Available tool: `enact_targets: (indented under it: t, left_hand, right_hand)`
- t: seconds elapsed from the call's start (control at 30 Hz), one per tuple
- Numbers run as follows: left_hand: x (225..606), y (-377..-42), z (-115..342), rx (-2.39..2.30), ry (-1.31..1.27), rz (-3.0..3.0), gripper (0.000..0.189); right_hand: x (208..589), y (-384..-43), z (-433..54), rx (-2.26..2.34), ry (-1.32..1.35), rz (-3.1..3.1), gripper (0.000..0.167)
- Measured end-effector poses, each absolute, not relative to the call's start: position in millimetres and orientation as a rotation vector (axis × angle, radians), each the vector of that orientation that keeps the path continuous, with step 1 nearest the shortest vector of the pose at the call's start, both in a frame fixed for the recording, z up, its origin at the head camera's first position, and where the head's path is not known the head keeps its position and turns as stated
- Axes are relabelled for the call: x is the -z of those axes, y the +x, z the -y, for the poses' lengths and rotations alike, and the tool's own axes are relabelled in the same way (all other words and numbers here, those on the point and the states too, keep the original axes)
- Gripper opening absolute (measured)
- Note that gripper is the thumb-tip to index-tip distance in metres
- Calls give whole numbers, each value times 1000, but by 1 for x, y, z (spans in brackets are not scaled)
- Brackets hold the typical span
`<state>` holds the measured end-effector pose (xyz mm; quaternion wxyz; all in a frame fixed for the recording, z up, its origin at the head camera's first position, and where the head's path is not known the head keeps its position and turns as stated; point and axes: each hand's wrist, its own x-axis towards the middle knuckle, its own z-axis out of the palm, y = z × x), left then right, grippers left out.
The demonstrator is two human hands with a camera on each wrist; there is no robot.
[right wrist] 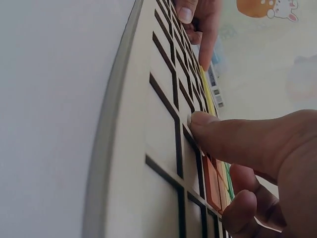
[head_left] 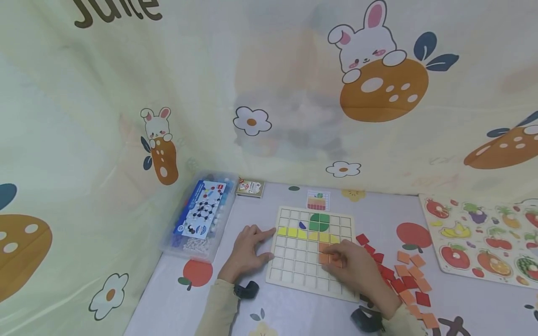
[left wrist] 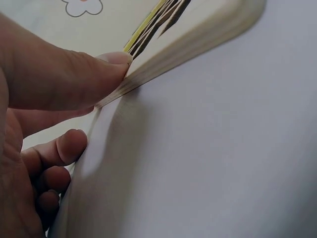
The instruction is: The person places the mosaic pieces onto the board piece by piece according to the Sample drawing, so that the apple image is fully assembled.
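A pale wooden grid board [head_left: 294, 278] lies on the table. Green quarter-round tiles [head_left: 319, 222], a small dark-blue piece [head_left: 302, 225] and a row of yellow tiles [head_left: 292, 232] sit in its cells. My left hand [head_left: 246, 249] rests at the board's left edge, index finger stretched out and thumb [left wrist: 74, 79] touching the rim. Over the board's right half, my right hand [head_left: 355, 266] has its fingers bent around an orange square tile [head_left: 336, 263], partly hidden. Just beside it lie orange tiles [head_left: 323, 247] in the cells. The right thumb [right wrist: 213, 131] reaches down to the grid.
Loose red tiles [head_left: 409, 282] and orange tiles [head_left: 429, 320] lie scattered right of the board. Behind it is a small pattern card [head_left: 318, 200]. A clear plastic case [head_left: 201, 214] and a small box [head_left: 250, 188] stand at the back left, a fruit puzzle board [head_left: 470, 242] at right.
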<state>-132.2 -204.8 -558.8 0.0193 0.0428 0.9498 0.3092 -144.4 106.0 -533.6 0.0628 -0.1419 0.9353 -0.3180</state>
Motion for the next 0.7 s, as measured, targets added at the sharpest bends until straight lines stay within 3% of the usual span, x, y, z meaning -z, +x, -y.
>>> enact_targets:
  t: [0.43,0.7]
  left_hand:
    - [559,-132,206,-990,134,-2948,68]
    - [560,-132,206,-991,143,-2950,68]
  right_hand:
    - [537,-145,-105,948,-423,-2867,28]
    - [535,-147,-122,944,-456,-2844,33]
